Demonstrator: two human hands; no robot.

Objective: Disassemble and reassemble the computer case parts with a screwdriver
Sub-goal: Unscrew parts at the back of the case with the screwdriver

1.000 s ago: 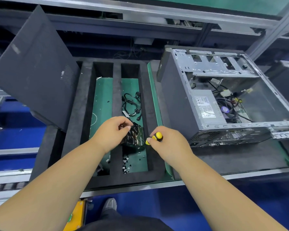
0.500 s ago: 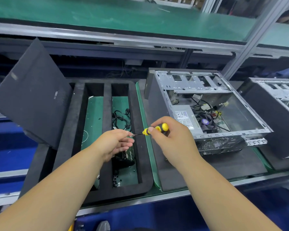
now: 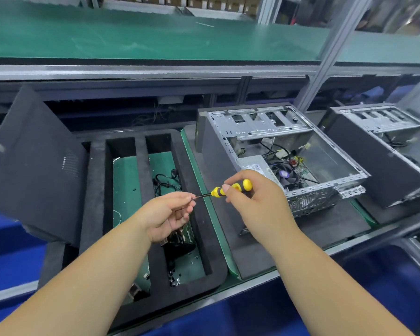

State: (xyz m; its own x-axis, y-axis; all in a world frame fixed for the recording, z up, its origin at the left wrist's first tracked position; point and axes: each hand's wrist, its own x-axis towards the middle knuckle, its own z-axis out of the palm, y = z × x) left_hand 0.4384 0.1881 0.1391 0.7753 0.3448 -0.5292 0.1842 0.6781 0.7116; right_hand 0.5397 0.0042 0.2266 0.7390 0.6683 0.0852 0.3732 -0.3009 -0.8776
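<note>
While the right hand [image 3: 252,204] grips the yellow-and-black handle of the screwdriver [image 3: 230,188], the left hand [image 3: 166,215] pinches the tip of its shaft between thumb and fingertips; whether a screw sits there is too small to tell. Compared with half a second ago, both hands are slightly higher and further right, above the right wall of the foam tray [image 3: 199,229], and the camera has tilted up, showing more of the green upper shelf [image 3: 155,37]. The open computer case [image 3: 277,151] lies on its side just right of the hands, with a second case [image 3: 383,146] beyond. The black side panel [image 3: 34,166] leans at the tray's left. The white label on the power supply [image 3: 252,163] is unreadable.
</note>
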